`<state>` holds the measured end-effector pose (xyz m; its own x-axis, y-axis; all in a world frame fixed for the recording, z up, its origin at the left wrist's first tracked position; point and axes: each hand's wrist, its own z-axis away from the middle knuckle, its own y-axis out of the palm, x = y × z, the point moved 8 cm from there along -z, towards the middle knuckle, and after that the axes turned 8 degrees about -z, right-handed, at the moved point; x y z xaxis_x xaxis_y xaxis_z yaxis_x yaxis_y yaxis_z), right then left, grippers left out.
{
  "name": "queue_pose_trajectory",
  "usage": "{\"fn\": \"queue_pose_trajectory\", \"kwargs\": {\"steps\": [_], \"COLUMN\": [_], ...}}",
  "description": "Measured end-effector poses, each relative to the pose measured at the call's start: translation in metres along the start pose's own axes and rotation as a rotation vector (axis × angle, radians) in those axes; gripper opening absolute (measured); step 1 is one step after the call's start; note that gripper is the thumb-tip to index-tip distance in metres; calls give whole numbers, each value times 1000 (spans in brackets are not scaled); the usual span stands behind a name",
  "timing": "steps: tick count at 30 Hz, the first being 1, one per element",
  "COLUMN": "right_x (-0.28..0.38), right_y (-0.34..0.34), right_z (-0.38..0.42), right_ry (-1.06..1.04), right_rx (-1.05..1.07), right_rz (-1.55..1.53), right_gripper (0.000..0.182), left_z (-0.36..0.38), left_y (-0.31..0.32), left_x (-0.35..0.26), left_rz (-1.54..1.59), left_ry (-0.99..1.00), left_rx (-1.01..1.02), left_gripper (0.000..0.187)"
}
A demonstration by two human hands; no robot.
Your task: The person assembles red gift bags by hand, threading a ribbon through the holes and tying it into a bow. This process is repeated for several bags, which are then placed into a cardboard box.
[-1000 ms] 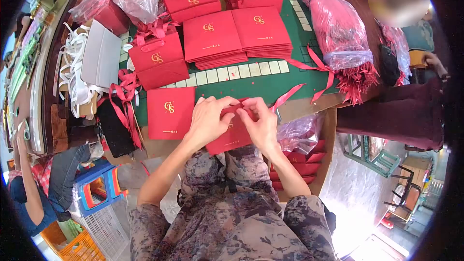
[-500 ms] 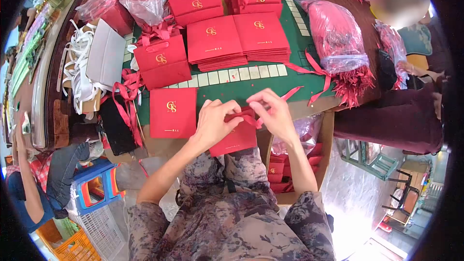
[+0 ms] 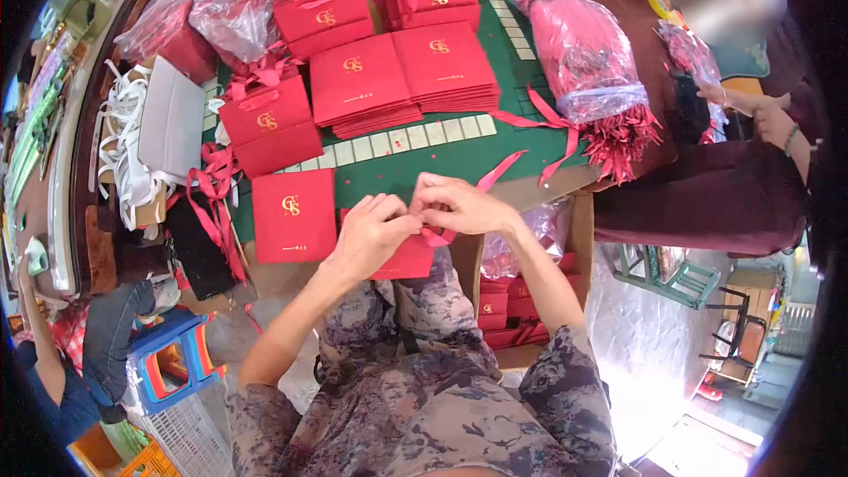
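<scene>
Both my hands are at the top edge of a red paper gift bag point(image 3: 405, 262), over my lap at the table's front edge. My left hand point(image 3: 375, 231) is closed, pinching the bag's upper edge. My right hand point(image 3: 461, 205) is closed too, its fingertips touching the left ones and pinching a red ribbon point(image 3: 436, 238) there. The ribbon's fine detail is hidden behind my fingers. Left of my hands lies a flat red bag point(image 3: 294, 216) with a gold emblem. Another strip of ribbon point(image 3: 502, 170) lies just beyond my right hand.
Stacks of flat red bags point(image 3: 362, 79) lie on the green mat point(image 3: 371, 175). A plastic-wrapped ribbon bundle point(image 3: 587, 57) is at right. White straps point(image 3: 132, 141) hang at left. An open carton point(image 3: 579, 230) with red bags stands below. Another person's hand point(image 3: 777, 128) shows at right.
My right hand has come in against my left at the bag's top edge, closing the gap between them. The whole view has shifted, so the table appears further left.
</scene>
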<state>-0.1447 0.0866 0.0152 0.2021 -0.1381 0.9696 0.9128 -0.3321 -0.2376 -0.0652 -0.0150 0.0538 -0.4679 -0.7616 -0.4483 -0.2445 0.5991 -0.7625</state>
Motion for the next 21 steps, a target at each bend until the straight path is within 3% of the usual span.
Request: {"fn": "queue_pose_trajectory", "kwargs": {"steps": [3,8,10,14,17,19,21], "right_x": [-1,-8,-3,-5,-8,-6,-30], "right_y": [4,5,8,9,7,-17,-35], "right_z": [-3,-3,-4,-5,-10,-10,-9], "right_ry": [3,-5,-50,-48,-28,-232,-2], "right_rx": [-65,-14,99,175,14,-367,-514], "right_rz": [-115,-63,-44,34,-44,-72,-61], "right_gripper": [18,19,20,18,14,13,14], "left_z": [3,6,3,-1,0,1,-3], "left_y": [6,4,2,-1,2,11,13], "left_x": [10,15,1,-1,13,15,13], "left_rz": [185,133,-4,-11,82,140,121], "left_ry": [-126,-157,-2,40,-59,-82,-86], "left_rx": [1,22,16,27,58,151,147], "left_gripper": [15,18,16,15,14,15,17]}}
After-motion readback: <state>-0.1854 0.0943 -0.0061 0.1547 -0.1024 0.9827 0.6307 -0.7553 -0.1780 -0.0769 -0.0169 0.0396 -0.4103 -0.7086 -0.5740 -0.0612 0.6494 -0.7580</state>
